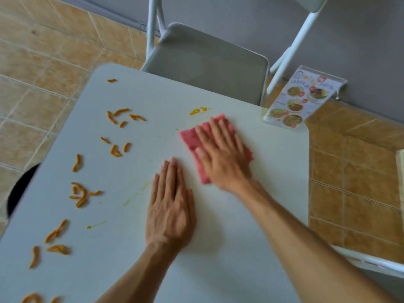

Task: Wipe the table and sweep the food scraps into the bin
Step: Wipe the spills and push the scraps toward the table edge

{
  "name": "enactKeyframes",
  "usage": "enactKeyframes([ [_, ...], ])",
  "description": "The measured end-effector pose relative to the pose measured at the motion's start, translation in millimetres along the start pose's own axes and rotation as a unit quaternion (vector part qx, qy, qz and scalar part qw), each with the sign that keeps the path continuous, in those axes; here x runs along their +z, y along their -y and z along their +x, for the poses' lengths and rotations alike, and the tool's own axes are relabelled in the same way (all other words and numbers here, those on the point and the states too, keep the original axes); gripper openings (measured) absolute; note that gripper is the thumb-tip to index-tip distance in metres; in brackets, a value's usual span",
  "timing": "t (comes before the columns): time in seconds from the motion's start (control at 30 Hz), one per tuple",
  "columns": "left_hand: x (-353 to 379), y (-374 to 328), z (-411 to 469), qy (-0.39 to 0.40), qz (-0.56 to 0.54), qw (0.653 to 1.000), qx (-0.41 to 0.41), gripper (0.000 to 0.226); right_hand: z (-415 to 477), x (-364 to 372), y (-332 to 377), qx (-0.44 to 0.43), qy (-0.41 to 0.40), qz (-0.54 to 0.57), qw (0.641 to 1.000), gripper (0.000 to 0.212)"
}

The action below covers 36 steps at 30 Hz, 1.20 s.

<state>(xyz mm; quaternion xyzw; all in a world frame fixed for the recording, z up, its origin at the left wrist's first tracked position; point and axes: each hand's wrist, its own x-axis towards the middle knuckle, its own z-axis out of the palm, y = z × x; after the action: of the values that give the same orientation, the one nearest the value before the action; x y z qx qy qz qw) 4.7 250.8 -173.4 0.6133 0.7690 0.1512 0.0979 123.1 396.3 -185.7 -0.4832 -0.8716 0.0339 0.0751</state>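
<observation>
A white table (135,248) fills the view. My right hand (220,154) lies flat on a pink cloth (190,137), pressing it to the tabletop near the middle. My left hand (170,213) rests flat on the table just to the left of the cloth, fingers together, holding nothing. Several orange food scraps (79,194) are scattered along the left side of the table. An orange-yellow smear (195,111) lies just beyond the cloth, and faint yellow streaks (96,225) mark the surface left of my left hand. A dark round shape (20,188), perhaps a bin, shows below the table's left edge.
A grey folding chair (207,62) stands at the table's far edge. A clear menu stand (299,99) sits at the far right corner. Tan floor tiles (354,182) surround the table, and another white table edge (371,262) shows at the right.
</observation>
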Motion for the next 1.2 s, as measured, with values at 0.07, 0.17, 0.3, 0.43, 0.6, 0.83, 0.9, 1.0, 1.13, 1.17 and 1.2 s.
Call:
enactKeyframes([
  [0.07, 1.3, -1.1, 0.7, 0.000, 0.002, 1.000, -0.007, 0.058, 27.3, 1.4, -17.2, 0.113, -0.005, -0.004, 0.994, 0.057],
  [0.17, 1.5, -1.2, 0.2, 0.006, 0.006, 1.000, -0.009, 0.059, 70.5, 8.0, 11.6, 0.342, -0.041, 0.006, 0.939, 0.057],
  [0.3, 1.3, -1.3, -1.6, 0.012, 0.003, 1.000, -0.009, 0.059, 101.4, 6.8, 34.4, 0.050, 0.088, 0.029, 0.994, 0.057],
  [0.43, 1.1, -3.6, 1.3, 0.007, -0.001, 1.000, -0.017, 0.059, 124.8, 2.1, 5.9, 0.058, 0.089, 0.036, 0.994, 0.055],
  [0.6, 0.3, -1.9, -1.0, 0.011, -0.008, 1.000, -0.017, 0.058, 102.0, 13.3, 68.6, 0.062, 0.060, 0.024, 0.996, 0.059],
  [0.83, 2.3, -1.9, -0.1, 0.005, -0.020, 1.000, -0.017, 0.059, 90.1, 6.9, 28.3, 0.114, 0.062, 0.001, 0.992, 0.068],
  [0.9, 1.3, -1.5, -2.1, 0.006, -0.024, 1.000, -0.017, 0.058, 73.5, 8.4, 47.9, 0.134, 0.048, 0.006, 0.990, 0.065],
  [1.0, -1.3, -2.2, 0.1, 0.010, -0.036, 0.999, -0.022, 0.058, 66.9, -0.6, 32.5, -0.020, 0.104, -0.005, 0.994, 0.064],
  [1.13, -9.6, 5.7, -7.8, 0.023, -0.056, 0.998, -0.006, 0.059, 76.7, -9.5, -0.2, 0.127, 0.127, 0.007, 0.984, 0.056],
  [1.17, -14.0, 12.7, -16.5, 0.019, -0.059, 0.998, -0.008, 0.059, 75.7, -7.2, 7.1, 0.177, 0.120, 0.013, 0.977, 0.055],
  [1.2, -18.5, 21.2, -27.5, 0.014, -0.056, 0.998, -0.012, 0.059, 72.2, -6.1, 19.7, 0.208, 0.108, 0.018, 0.972, 0.055],
])
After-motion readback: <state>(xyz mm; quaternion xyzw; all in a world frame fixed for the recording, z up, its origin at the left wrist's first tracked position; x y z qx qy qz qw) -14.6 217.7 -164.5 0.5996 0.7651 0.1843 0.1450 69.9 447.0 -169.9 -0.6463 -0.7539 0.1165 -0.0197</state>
